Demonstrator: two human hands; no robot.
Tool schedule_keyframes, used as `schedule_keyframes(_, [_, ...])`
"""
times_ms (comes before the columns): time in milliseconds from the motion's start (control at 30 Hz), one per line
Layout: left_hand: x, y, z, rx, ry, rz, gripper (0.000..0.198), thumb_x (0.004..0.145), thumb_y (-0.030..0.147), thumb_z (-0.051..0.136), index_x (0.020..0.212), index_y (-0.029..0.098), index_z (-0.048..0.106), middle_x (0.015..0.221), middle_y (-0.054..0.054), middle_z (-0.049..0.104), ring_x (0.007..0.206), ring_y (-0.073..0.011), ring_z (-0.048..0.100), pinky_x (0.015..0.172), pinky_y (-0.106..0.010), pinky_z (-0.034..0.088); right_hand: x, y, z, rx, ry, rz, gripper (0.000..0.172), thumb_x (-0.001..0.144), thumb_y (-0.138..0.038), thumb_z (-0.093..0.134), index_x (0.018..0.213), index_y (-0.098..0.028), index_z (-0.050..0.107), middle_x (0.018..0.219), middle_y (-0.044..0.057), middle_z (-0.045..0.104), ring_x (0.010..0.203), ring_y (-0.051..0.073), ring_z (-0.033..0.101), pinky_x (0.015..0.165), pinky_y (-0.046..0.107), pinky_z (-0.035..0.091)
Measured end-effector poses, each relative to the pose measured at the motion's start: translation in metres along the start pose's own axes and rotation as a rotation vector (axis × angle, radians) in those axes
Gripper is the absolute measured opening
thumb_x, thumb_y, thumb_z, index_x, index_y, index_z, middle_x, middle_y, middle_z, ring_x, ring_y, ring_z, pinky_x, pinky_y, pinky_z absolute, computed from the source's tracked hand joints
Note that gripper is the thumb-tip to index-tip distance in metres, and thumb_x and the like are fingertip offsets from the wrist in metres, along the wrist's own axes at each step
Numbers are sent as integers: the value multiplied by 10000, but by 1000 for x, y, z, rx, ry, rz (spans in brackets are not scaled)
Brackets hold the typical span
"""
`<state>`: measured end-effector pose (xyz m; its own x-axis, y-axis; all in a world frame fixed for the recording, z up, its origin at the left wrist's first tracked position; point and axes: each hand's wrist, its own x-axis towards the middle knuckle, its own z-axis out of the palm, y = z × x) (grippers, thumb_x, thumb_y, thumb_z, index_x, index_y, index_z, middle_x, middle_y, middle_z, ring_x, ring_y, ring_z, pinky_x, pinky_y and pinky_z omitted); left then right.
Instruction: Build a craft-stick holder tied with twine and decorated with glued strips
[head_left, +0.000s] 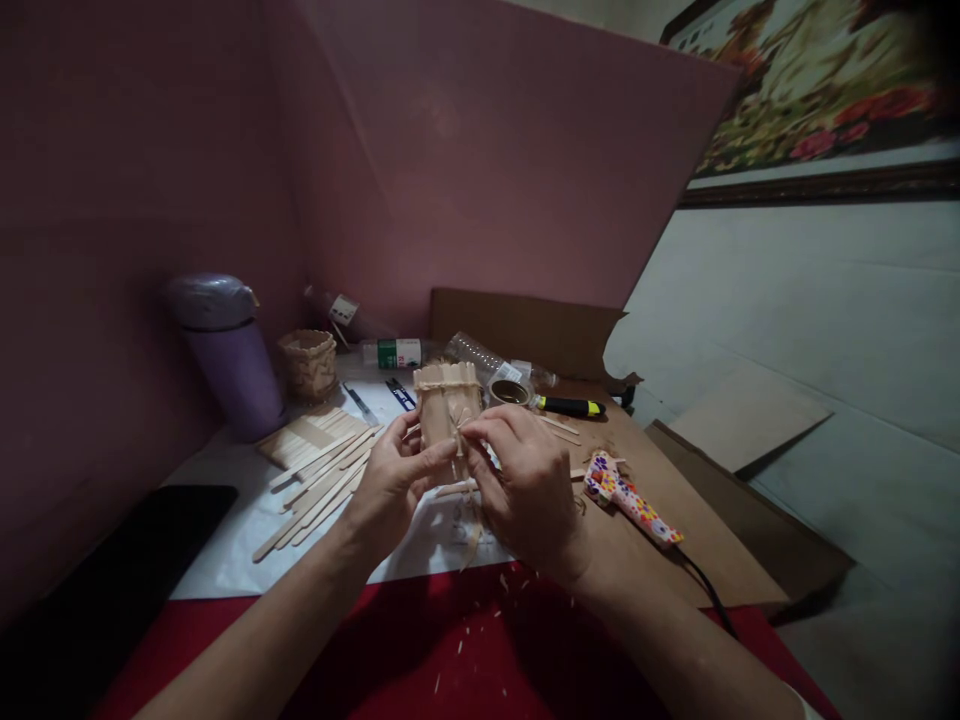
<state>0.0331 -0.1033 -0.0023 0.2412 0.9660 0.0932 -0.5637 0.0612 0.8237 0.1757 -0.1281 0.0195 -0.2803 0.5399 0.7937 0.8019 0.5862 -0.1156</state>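
Note:
A small cup made of upright wooden craft sticks (442, 400) is held up over the near part of the table. Twine (450, 385) runs around it near its top, and a small bow sits on its front. My left hand (394, 470) grips the cup from the left, thumb across its front. Thumb and index finger of my right hand (525, 480) are pinched at the bow on the cup's right side. Loose fibre ends hang below the fingers. The exact strand in the right fingertips is too small to make out fully.
Loose craft sticks (322, 490) lie on white paper at left. Behind stand a purple tumbler (236, 370) and a woven-looking cup (309, 365). A flower-patterned glue gun (630, 497) with its cord, a tape roll (511, 392), a black-yellow cutter (571, 406) and plastic bottles (480, 355) lie about.

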Motion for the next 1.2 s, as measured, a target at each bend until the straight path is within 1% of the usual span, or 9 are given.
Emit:
schedule_keyframes(133, [2,-2,0,29,46,-18,577,603,184,811,1097,145,515,898,-86,673,751,-175,643,679,-302,535,5,4,-3,-155,-50,-130,183,903,-186,474,812,-130,622,814,78,616,771,191,527,701,326,393])
schedule_keyframes(233, [3,-6,-2,72,71,8,594,581,194,826,1092,145,526,946,-93,665,766,-175,640,684,-300,529,8,7,-5,-261,-119,-211,185,895,-169,478,759,-144,600,771,65,604,742,191,505,681,327,361])
schedule_keyframes(400, [7,-13,-10,149,34,89,578,607,199,813,1115,166,540,1045,-95,643,863,-187,632,740,-298,512,13,11,-9,-363,-216,-329,192,892,-134,450,739,-155,563,744,64,565,694,195,454,636,329,320])
schedule_keyframes(533, [7,-11,-10,125,44,56,576,588,179,819,1093,166,542,1007,-85,650,852,-190,633,698,-288,522,12,14,-4,-418,-230,-405,208,888,-102,407,731,-160,530,708,70,534,658,201,414,608,329,306])
schedule_keyframes(633, [5,-7,-5,50,67,-32,568,588,173,814,1081,160,530,923,-77,663,785,-197,649,668,-322,545,8,18,3,-410,-167,-383,190,890,-105,401,760,-156,529,722,76,538,668,204,416,614,327,326])
schedule_keyframes(733, [3,-3,-2,-14,60,-100,553,594,149,799,1070,160,517,913,-84,673,757,-218,664,674,-389,563,3,20,7,-348,-82,-310,198,906,-130,388,769,-152,530,743,77,550,696,198,437,642,324,360])
schedule_keyframes(867, [4,-2,-4,-26,24,-101,542,600,142,793,1063,163,511,940,-95,678,777,-244,675,692,-444,567,0,20,6,-230,-18,-215,206,912,-138,388,782,-136,547,765,81,574,738,187,477,672,314,392])
schedule_keyframes(1000, [4,-4,-4,2,30,-63,593,585,158,811,1100,156,517,939,-102,673,776,-238,669,682,-404,565,1,17,4,-141,-46,-205,186,918,-147,414,825,-129,574,799,76,604,755,178,500,681,307,390])
schedule_keyframes(1200, [4,-8,-4,89,56,19,562,571,163,821,1065,160,554,977,-87,660,825,-203,647,699,-309,533,6,17,-2,-241,-184,-275,199,917,-150,424,781,-147,568,784,69,582,722,182,471,643,314,349])
